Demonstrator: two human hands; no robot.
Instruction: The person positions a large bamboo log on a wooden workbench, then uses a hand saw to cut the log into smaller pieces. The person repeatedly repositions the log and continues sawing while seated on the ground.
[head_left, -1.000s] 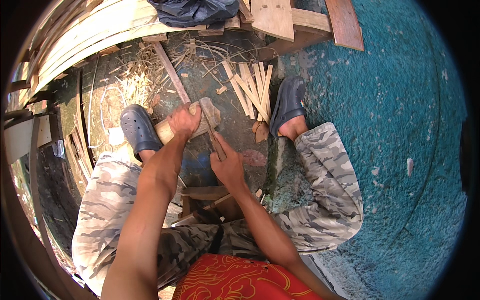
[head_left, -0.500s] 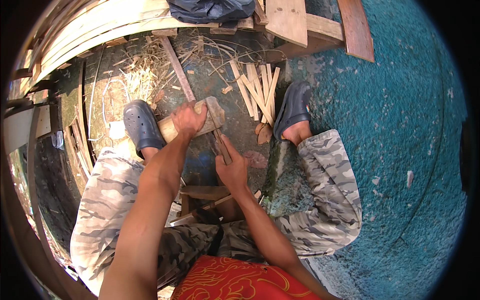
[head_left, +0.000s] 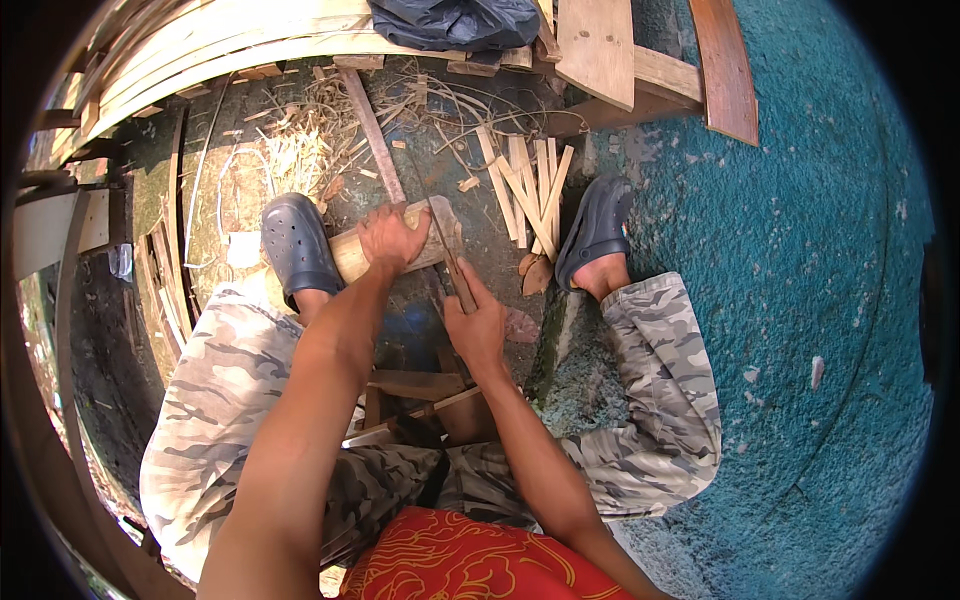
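My left hand lies on a pale wooden block, its fingers curled over the top and holding it down. The block sits across a narrow wooden strip on the ground, beside my left shoe. In my right hand is a long thin blade with a straight wooden handle, gripped with the thumb along it. The blade crosses the block near its right end, close to my left fingers. Whether the edge has teeth I cannot make out.
Thin wooden sticks lie by my right shoe. Shavings litter the ground beyond my left shoe. Long pale boards and a dark plastic bag are at the far side. A rough teal surface spreads to the right.
The view has shifted slightly, so the scene sits further right. My right hand and the long blade have moved forward across the block. My left hand stays on the block.
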